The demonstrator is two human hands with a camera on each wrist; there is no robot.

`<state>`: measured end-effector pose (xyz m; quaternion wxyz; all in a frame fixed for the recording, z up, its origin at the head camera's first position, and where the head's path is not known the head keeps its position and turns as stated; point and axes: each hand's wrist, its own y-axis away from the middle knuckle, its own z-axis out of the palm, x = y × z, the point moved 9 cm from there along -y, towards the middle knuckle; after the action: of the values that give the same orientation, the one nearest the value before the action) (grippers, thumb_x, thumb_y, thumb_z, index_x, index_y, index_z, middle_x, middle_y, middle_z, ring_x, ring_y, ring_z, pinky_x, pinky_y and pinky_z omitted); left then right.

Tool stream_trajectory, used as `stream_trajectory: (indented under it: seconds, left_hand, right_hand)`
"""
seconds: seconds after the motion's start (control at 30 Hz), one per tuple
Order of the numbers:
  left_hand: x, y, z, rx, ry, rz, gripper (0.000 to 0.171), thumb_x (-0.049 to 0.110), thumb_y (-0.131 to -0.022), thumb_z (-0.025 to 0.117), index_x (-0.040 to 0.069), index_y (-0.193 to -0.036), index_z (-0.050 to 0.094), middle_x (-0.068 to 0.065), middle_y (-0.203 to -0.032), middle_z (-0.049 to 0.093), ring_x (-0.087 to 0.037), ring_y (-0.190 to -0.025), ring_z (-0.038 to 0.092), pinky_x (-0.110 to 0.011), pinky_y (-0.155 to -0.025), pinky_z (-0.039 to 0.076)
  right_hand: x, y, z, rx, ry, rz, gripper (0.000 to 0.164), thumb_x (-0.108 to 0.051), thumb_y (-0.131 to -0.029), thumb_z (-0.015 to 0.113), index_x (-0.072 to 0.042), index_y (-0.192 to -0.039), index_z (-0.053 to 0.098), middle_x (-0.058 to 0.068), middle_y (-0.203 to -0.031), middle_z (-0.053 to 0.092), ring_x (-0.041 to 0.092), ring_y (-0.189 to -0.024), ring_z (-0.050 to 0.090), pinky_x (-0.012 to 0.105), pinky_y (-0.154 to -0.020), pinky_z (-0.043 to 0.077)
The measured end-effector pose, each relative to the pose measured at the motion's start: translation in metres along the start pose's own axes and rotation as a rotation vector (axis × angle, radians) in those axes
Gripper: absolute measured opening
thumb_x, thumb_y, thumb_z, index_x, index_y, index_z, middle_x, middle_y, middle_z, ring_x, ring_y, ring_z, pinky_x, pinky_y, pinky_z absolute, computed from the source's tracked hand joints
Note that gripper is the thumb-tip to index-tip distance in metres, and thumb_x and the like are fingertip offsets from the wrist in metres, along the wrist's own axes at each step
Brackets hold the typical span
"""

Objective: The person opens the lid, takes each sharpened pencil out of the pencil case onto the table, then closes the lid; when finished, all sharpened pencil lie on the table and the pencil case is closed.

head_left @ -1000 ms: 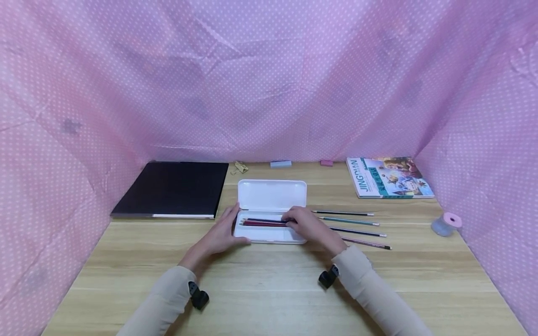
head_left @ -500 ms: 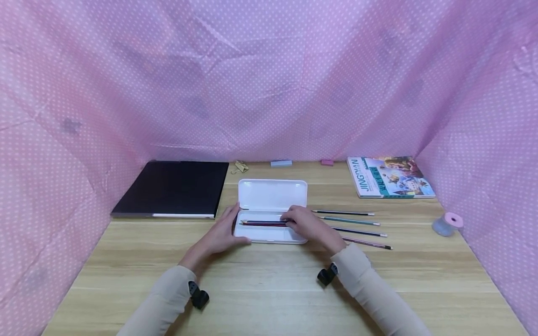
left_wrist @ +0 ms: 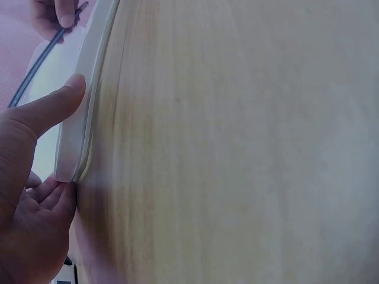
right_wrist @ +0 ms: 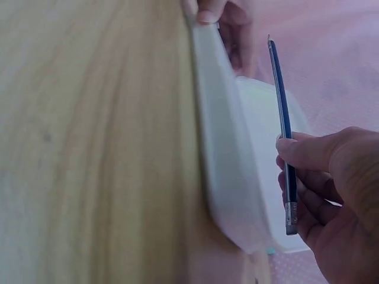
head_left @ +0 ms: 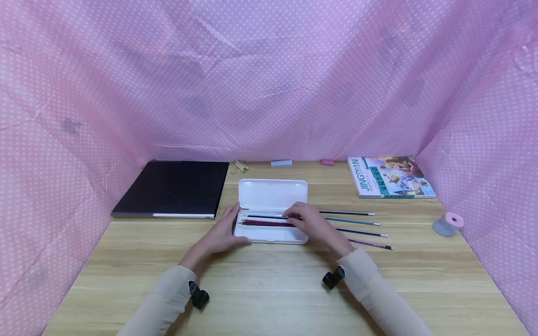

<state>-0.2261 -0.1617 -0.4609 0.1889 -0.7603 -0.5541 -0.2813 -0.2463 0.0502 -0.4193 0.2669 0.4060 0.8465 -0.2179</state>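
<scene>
Head view: hands (head_left: 220, 234) (head_left: 312, 225) hold pencil (head_left: 265, 216) and case edge (head_left: 273, 242), tabletop (head_left: 269, 289) stretching nearer.

Pencil case (head_left: 273, 194) on desk (head_left: 269, 289), pencils (head_left: 353, 220) inside and to its right, folder (head_left: 172, 189) left, book (head_left: 391, 177) right-behind, clip (head_left: 241, 166) behind.

A wrinkled pink fabric curtain printed with small white dots (head_left: 235, 84) hangs from nine through twelve to three o'clock, shadowed near two; a pale wood-grain tabletop (head_left: 269, 289) spreads toward six.
</scene>
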Motion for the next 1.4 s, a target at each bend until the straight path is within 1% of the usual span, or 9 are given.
stream_trajectory:
  seconds: [0.13,0.27,0.4,0.63,0.77,0.93,1.1,1.23,1.4]
  left_hand:
    - [0.0,0.001,0.0,-0.001,-0.001,-0.002,0.117,0.053,-0.065,0.077,0.013,-0.149,0.006,-0.005,-0.145,0.025,-0.021,-0.129,0.031,-0.041,-0.106,0.027]
    - [-0.001,0.001,0.0,-0.002,-0.002,0.0,0.118,0.057,-0.064,0.075,0.014,-0.149,0.006,-0.005,-0.145,0.025,-0.021,-0.129,0.031,-0.042,-0.105,0.027]
    - [-0.002,0.001,0.0,-0.003,0.0,-0.011,0.12,0.062,-0.062,0.073,0.015,-0.149,0.006,-0.004,-0.145,0.025,-0.02,-0.128,0.031,-0.041,-0.105,0.027]
    - [-0.001,0.001,0.0,0.003,-0.002,0.002,0.119,0.058,-0.063,0.076,0.012,-0.149,0.007,-0.006,-0.145,0.026,-0.021,-0.128,0.031,-0.04,-0.106,0.027]
    - [0.0,0.002,0.0,0.005,-0.002,0.001,0.119,0.058,-0.063,0.076,0.012,-0.149,0.007,-0.005,-0.144,0.026,-0.02,-0.128,0.032,-0.04,-0.105,0.028]
    - [0.001,0.003,-0.001,0.011,0.004,-0.002,0.118,0.055,-0.063,0.077,0.013,-0.149,0.008,-0.005,-0.143,0.027,-0.021,-0.126,0.034,-0.041,-0.105,0.029]
    - [0.001,0.003,0.0,0.013,-0.001,-0.005,0.118,0.054,-0.064,0.078,0.013,-0.149,0.007,-0.005,-0.144,0.027,-0.021,-0.127,0.033,-0.041,-0.104,0.029]
    - [0.001,0.002,0.0,0.01,-0.008,-0.007,0.117,0.054,-0.064,0.077,0.012,-0.149,0.007,-0.006,-0.144,0.027,-0.021,-0.127,0.033,-0.041,-0.105,0.028]
    - [0.001,0.002,-0.001,0.006,-0.004,-0.005,0.117,0.054,-0.064,0.077,0.012,-0.149,0.008,-0.006,-0.144,0.027,-0.022,-0.127,0.033,-0.041,-0.105,0.029]
  right_hand:
    - [-0.001,0.011,-0.013,0.014,-0.01,0.005,0.018,-0.011,-0.089,0.061,-0.016,-0.104,0.069,-0.008,-0.094,0.061,0.006,-0.082,0.054,0.025,-0.073,0.047]
    - [0.003,0.027,-0.026,0.034,-0.005,0.01,0.019,-0.012,-0.087,0.063,-0.017,-0.105,0.069,-0.007,-0.096,0.062,0.007,-0.081,0.053,0.025,-0.07,0.048]
    - [0.012,0.046,-0.038,0.044,-0.003,0.044,0.022,-0.012,-0.086,0.064,-0.019,-0.107,0.069,-0.005,-0.097,0.061,0.008,-0.078,0.053,0.024,-0.065,0.048]
    - [0.03,0.084,-0.058,0.077,0.038,0.113,0.021,-0.016,-0.086,0.065,-0.024,-0.106,0.069,-0.011,-0.096,0.06,0.006,-0.082,0.054,0.026,-0.071,0.047]
    - [0.04,0.105,-0.068,0.093,0.065,0.139,0.02,-0.013,-0.085,0.065,-0.023,-0.103,0.07,-0.012,-0.092,0.06,0.006,-0.078,0.053,0.025,-0.068,0.047]
    - [0.054,0.133,-0.075,0.119,0.099,0.153,0.023,-0.007,-0.081,0.069,-0.022,-0.097,0.071,-0.012,-0.089,0.061,0.005,-0.078,0.054,0.024,-0.067,0.048]
    - [0.062,0.157,-0.082,0.19,0.13,0.113,0.025,-0.003,-0.076,0.071,-0.021,-0.094,0.071,-0.01,-0.088,0.062,0.003,-0.078,0.055,0.024,-0.067,0.047]
    - [0.072,0.175,-0.086,0.235,0.145,0.122,0.025,-0.002,-0.075,0.072,-0.021,-0.091,0.071,-0.012,-0.086,0.061,0.0,-0.076,0.053,0.02,-0.066,0.045]
    - [0.08,0.19,-0.089,0.251,0.171,0.158,0.024,-0.005,-0.075,0.074,-0.023,-0.09,0.071,-0.013,-0.085,0.061,0.001,-0.078,0.055,0.017,-0.069,0.042]
